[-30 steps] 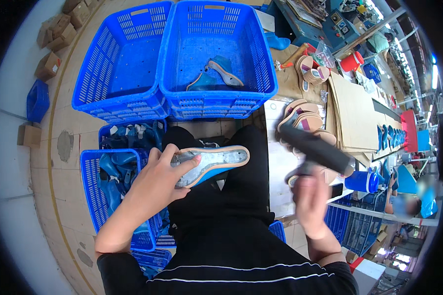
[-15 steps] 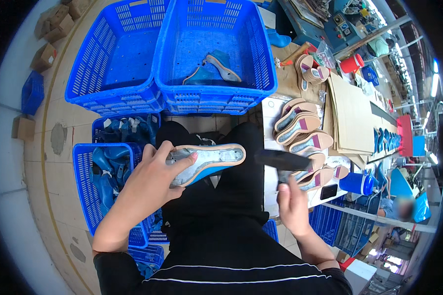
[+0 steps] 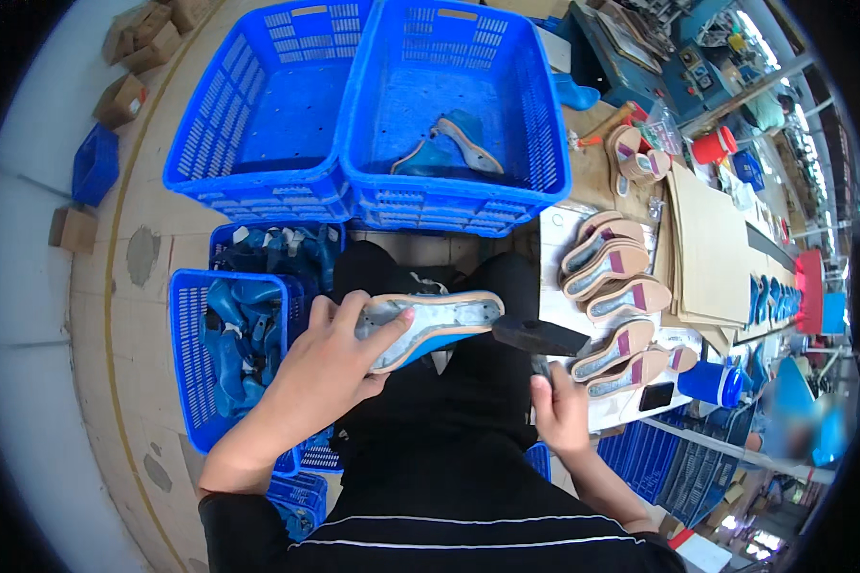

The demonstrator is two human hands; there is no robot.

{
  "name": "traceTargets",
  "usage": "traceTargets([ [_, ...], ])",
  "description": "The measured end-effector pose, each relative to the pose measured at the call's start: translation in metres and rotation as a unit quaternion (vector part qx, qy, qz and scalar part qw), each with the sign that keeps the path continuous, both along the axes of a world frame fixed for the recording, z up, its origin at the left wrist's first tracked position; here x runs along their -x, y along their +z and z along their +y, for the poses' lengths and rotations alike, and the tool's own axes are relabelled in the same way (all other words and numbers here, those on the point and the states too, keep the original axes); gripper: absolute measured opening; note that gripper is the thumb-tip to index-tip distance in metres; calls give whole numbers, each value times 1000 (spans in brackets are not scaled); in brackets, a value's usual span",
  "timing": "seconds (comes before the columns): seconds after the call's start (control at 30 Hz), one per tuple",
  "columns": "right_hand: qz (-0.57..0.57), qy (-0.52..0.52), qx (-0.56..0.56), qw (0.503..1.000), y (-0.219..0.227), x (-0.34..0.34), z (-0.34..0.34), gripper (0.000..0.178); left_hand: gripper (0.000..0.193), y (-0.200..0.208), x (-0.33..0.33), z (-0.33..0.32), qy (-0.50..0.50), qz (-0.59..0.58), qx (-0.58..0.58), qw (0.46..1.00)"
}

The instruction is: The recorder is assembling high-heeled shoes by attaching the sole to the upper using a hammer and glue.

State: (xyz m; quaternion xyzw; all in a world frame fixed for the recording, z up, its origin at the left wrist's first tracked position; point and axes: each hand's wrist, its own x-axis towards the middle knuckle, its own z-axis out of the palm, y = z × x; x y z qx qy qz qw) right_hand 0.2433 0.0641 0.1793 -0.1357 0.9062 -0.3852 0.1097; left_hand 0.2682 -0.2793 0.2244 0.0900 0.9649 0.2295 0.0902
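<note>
Above my lap, my left hand is closed around a blue shoe last, its sole side facing up. A tan-edged insole with a grey middle covers that side. My thumb presses on the grey part and the fingers wrap the far edge. My right hand grips the handle of a hammer. Its dark head lies at the narrow right end of the last; whether they touch I cannot tell. Just to the right, several tan insoles with grey and purple patches lie on a white-topped table.
Two large blue crates stand ahead; the right one contains a pair of blue lasts. At the left, a smaller blue crate is filled with lasts. Tan boards, a phone and a blue jug lie to the right.
The hammer head has come nearer the right end of the last and is less blurred. The whole view has shifted a little; my left hand keeps the same hold.
</note>
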Motion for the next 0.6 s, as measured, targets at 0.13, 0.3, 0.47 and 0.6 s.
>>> traceTargets([
  [0.13, 22, -69, 65, 995, -41, 2, 2, 21, 81, -9, -9, -5, 21, 57, -24, 998],
  [0.3, -112, -67, 277, 952, -66, 47, -33, 65, 92, -31, -39, 6, 184, 102, -30, 977],
  [0.47, -269, -79, 445, 851, -98, 62, -42, 43, 84, -57, -58, 6, 246, 155, -62, 955],
  [0.6, -219, -60, 429, 875, -102, 67, -38, 43, 82, -61, -61, -2, 249, 189, -144, 939],
])
